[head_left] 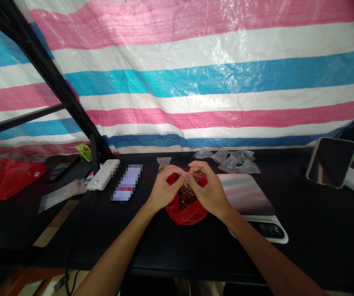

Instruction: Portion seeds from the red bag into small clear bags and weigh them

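Observation:
Over a red plastic bag (185, 217), my left hand (167, 185) and my right hand (209, 189) pinch the top edge of a small clear zip bag (187, 177), thumbs close together. Small brown pieces (187, 199) fill the opened red bag below; I cannot make out their kind. Fingers hide much of the zip bag. Just behind my left hand stands another small zip bag (164, 161), partly hidden. To the right of my right hand lies a kitchen scale (246, 193) with a shiny flat plate and a dark display.
Several small clear bags (237, 161) lie at the back. A phone (127, 183) and a white power bank (103, 174) are on the left, beyond them flat plastic bags (61, 195) and a red bag (15, 179). A dark-screened device (331, 162) stands far right. Striped sheeting (195, 82) hangs behind.

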`<act>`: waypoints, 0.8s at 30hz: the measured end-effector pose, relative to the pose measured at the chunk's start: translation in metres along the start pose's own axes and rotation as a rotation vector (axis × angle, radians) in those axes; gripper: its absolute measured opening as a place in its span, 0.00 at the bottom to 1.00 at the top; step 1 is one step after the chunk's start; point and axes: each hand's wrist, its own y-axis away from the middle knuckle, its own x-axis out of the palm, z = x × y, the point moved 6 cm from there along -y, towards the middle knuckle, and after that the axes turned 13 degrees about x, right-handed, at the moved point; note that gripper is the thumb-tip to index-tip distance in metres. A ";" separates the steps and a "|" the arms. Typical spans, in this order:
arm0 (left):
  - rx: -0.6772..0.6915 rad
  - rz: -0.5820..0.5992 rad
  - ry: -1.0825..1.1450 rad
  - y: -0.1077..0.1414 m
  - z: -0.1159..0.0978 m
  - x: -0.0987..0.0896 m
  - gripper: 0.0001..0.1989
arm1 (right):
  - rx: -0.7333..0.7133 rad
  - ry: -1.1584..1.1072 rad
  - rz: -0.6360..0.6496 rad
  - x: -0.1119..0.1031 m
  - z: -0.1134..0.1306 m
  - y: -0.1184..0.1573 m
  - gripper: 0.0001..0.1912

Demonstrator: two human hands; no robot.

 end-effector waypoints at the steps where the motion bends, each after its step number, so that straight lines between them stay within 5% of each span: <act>1: 0.000 0.002 -0.003 0.000 0.000 0.000 0.08 | -0.001 -0.005 0.002 0.000 0.000 0.000 0.14; 13: 0.036 0.014 -0.023 -0.001 -0.002 -0.002 0.08 | -0.060 0.146 -0.032 -0.002 0.000 0.002 0.14; 19: -0.072 0.000 0.083 -0.001 0.001 0.001 0.11 | -0.148 0.244 -0.016 -0.003 0.009 0.004 0.13; 21: -0.180 -0.114 0.205 -0.001 0.011 -0.007 0.12 | -0.230 0.315 -0.073 -0.010 0.016 0.003 0.13; 24: -0.329 -0.468 0.288 0.004 0.038 -0.038 0.15 | -0.314 0.345 -0.220 -0.031 0.022 -0.003 0.14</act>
